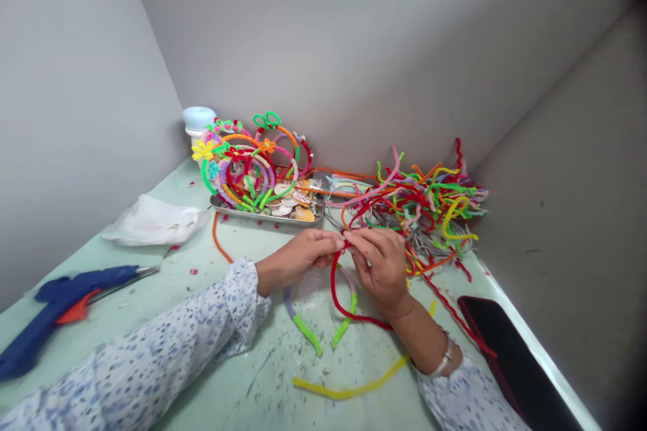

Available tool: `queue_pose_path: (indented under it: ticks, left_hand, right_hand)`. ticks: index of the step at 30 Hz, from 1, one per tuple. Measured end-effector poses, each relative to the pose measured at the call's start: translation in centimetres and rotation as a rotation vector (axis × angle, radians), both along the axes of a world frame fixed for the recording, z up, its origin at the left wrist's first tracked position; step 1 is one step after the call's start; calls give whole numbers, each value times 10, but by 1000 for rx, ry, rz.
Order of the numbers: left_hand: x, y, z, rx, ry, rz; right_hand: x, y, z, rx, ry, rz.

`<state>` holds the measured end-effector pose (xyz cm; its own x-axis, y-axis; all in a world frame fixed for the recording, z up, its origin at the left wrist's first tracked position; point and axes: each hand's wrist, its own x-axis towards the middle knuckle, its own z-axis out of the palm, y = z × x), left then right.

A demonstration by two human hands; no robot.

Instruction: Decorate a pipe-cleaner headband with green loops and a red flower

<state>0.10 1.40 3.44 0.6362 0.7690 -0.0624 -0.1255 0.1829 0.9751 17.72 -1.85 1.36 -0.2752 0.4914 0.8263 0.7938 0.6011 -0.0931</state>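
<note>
1. The left hand [308, 252] and right hand [379, 262] meet near the middle of the surface [242, 377], fingertips pressed together on the top of a red pipe cleaner [336, 296]. Each grip is a thumb-and-finger pinch, the two almost touching.
2. Below the pinch the red pipe cleaner hangs in a loop that curves down and off toward 5 o'clock, under the right wrist.
3. Judging by its look, it is very light, fuzzy outside with a thin wire core: it should bend easily and hold the bend, and the nap gives good friction. The cut ends may prick.
4. Best taken close to the bend point with fingertips; a hold farther out would only let it flex.
5. A green-and-purple piece [303, 326] lies at 6 o'clock from the hands, a yellow one [348, 387] lower.
6. A heap of loose pipe cleaners [429, 205] sits at 2 o'clock, a tray of finished hoops [253, 165] at 11 o'clock, a blue glue gun [55, 313] at 9 o'clock.
</note>
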Motion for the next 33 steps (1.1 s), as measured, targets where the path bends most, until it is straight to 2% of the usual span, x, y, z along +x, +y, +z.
queue_pose_path:
  ticks: [14,20,25,29,33]
  left_hand:
    - [-5,6,2,-71,15,-61]
    - [-5,6,3,-49,48,-34]
    - [-3,4,3,127,174,20]
    - [0,1,2,416,292,122]
    - [1,-4,0,690,432,209]
  right_hand:
    - [4,3,-3,23,-57,-37]
    - [3,3,-3,1,-54,-34]
    - [1,2,0,-12,-74,-24]
    - [-1,2,-1,-72,-56,-11]
    - [-6,1,3,-254,2,12]
